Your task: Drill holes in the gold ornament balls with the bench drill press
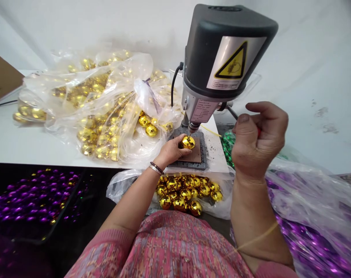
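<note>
Over my remote feed, the shiny gold faceted ball sat directly beneath the grey-and-black drill press, its thin metal bit at the ball's top. I had the left hand pinching the ball's side and the right hand curled around the metal feed lever right of the press. I judged this drilling; the next move called for a steady ball and clear fingertips.

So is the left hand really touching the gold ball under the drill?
Touching. The head view shows the left hand with a finger and thumb against the side of the gold ball.
</note>
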A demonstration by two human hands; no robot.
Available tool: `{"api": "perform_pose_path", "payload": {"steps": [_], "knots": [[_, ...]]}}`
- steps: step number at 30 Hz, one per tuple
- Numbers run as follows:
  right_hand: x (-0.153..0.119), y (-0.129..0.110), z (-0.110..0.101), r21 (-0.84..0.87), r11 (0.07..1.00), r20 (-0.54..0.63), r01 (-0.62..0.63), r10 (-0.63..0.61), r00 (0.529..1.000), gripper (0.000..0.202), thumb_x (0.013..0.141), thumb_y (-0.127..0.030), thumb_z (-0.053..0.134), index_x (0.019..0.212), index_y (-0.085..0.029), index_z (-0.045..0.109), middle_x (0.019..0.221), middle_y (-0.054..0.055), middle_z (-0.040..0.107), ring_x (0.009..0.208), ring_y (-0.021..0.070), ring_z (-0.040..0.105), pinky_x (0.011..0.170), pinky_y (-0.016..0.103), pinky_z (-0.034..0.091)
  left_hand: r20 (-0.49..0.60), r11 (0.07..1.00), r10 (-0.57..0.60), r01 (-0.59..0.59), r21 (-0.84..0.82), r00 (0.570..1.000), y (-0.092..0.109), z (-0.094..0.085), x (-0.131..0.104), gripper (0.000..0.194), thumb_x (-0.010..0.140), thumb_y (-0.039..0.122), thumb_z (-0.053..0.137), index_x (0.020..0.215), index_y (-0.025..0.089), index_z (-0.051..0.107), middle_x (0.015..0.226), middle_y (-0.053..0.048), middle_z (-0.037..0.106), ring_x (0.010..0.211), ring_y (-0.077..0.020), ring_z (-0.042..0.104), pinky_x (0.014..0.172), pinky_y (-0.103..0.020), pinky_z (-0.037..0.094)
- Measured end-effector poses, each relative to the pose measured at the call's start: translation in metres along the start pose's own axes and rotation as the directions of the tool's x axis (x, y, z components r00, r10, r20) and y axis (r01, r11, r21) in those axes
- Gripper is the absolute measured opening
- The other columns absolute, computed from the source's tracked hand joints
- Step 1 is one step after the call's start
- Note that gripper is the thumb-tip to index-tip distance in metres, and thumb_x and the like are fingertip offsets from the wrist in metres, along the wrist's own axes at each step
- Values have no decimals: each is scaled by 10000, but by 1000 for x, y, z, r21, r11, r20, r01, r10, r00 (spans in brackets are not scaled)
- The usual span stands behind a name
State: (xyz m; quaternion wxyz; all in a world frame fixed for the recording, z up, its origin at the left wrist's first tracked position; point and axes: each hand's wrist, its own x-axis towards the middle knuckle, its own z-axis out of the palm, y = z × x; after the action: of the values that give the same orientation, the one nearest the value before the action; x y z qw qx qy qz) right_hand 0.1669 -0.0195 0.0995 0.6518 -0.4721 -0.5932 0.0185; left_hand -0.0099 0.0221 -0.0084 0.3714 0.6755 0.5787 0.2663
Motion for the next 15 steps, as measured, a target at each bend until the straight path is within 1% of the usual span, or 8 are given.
{"api": "perform_pose_path", "payload": {"steps": [2, 5, 8, 11, 15], "knots": [[-1, 2, 1, 2, 1000, -17, 20, -20, 1000, 211, 968, -418, 550, 1094, -264, 619, 732, -31, 521, 623, 77, 504, 659, 268, 459, 11, 1000, 6, -6, 0, 1000, 1, 0, 0, 742, 749, 354, 835, 1446, 236, 609, 1220, -65, 765, 1098, -283, 701, 986, -360, 528], [-1, 8, 3, 6, 996, -52, 89, -88, 995, 216, 967, -400, 559, 1100, -252, 645, 716, -40, 531, 608, 60, 502, 631, 239, 449, 22, 1000, 9, -10, 14, 1000, 2, -1, -1, 711, 756, 360, 825, 1428, 254, 619, 1198, -42, 768, 1093, -264, 700, 988, -337, 523], [-3, 14, 5, -5, 989, -80, 145, -145, 986, 245, 970, -370, 558, 1160, -258, 666, 678, -47, 524, 585, 53, 485, 619, 226, 456, 24, 1000, 1, -2, 23, 1000, 2, -2, -1, 698, 769, 358, 810, 1430, 250, 614, 1198, -43, 766, 1094, -258, 698, 992, -333, 518], [-6, 17, 6, -33, 988, -84, 151, -154, 985, 293, 978, -371, 542, 1223, -270, 668, 684, -41, 541, 587, 60, 495, 631, 236, 481, 31, 1000, 6, -6, 24, 1000, 1, -2, 0, 693, 778, 357, 797, 1434, 239, 606, 1203, -49, 764, 1086, -260, 699, 969, -332, 525], [-9, 19, 8, -51, 989, -114, 140, -145, 983, 310, 973, -390, 546, 1225, -270, 681, 704, -32, 558, 610, 68, 522, 675, 262, 518, 34, 999, 5, -7, 42, 999, 2, -2, 0, 669, 781, 366, 790, 1414, 240, 616, 1163, -39, 769, 1061, -257, 702, 930, -318, 529]]}}
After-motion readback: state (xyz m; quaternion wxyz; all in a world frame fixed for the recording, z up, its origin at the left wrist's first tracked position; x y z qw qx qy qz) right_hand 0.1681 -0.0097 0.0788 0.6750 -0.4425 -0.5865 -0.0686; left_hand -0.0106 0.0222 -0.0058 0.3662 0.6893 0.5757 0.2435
